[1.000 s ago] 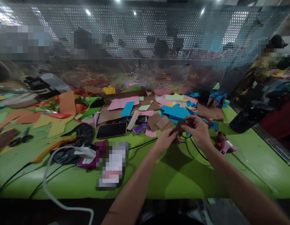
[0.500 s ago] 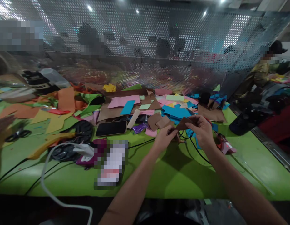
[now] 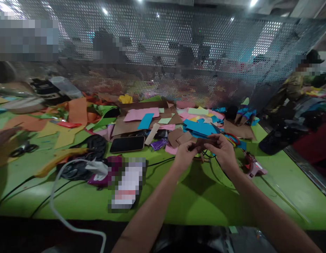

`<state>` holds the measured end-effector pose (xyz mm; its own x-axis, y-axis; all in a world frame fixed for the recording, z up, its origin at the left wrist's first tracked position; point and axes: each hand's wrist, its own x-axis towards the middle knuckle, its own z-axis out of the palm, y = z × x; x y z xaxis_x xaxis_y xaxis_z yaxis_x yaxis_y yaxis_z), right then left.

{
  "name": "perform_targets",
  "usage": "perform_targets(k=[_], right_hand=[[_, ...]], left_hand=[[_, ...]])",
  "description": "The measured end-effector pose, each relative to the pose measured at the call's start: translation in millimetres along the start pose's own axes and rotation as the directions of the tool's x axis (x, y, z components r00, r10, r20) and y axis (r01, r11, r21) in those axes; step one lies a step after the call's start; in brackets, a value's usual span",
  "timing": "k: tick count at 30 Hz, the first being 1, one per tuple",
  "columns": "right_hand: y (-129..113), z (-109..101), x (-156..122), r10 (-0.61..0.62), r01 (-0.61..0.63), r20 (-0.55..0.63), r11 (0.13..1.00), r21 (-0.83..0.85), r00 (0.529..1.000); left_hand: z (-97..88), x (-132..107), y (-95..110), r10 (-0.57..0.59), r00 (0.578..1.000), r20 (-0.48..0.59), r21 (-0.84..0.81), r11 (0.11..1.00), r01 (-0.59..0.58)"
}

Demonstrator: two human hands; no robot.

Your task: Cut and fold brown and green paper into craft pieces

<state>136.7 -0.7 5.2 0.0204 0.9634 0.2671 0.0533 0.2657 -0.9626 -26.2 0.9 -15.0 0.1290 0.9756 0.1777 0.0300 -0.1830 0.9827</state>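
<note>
Between my two hands is a small piece of brown paper [image 3: 202, 142], raised over the green table. My left hand [image 3: 186, 154] pinches its left end with thumb and fingers. At the other end my right hand [image 3: 221, 149] grips it the same way. The fingers cover much of the paper, so its full shape is hidden. Just behind it lie sheets of blue paper [image 3: 198, 127] and some cut brown pieces [image 3: 175, 137]. Black cable loops run beneath my hands.
A dark phone [image 3: 127, 144], a pixelated phone-like object [image 3: 128, 184], a purple tissue pack [image 3: 102, 177] and a yellow glue gun [image 3: 60, 160] lie left. Scissors [image 3: 24, 149] sit near another person's hand [image 3: 5, 137]. At right are a pink glue gun [image 3: 254, 167] and a dark bottle [image 3: 272, 140].
The brown paper has tilted from a raised, pointed angle to a flatter one, with both hands still on it. My right hand has come slightly lower and left. The view has shifted a little.
</note>
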Motion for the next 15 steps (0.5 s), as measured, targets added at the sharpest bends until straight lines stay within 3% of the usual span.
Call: perform_targets(k=[4, 11, 15], right_hand=[[1.2, -0.8, 1.3, 0.098, -0.098, 0.012, 0.995, 0.002, 0.995], [0.1, 3.2, -0.4, 0.113, -0.113, 0.073, 0.994, -0.009, 0.991], [1.0, -26.6, 17.7, 0.03, -0.022, 0.037, 0.979, -0.205, 0.999]], left_hand=[[-1.1, 1.0, -0.9, -0.004, 1.0, -0.028, -0.047, 0.999, 0.002], [2.1, 1.4, -1.2, -0.013, 1.0, -0.006, -0.215, 0.976, 0.012], [-3.9, 5.3, -1.4, -0.001, 0.995, -0.104, -0.147, 0.989, -0.014]])
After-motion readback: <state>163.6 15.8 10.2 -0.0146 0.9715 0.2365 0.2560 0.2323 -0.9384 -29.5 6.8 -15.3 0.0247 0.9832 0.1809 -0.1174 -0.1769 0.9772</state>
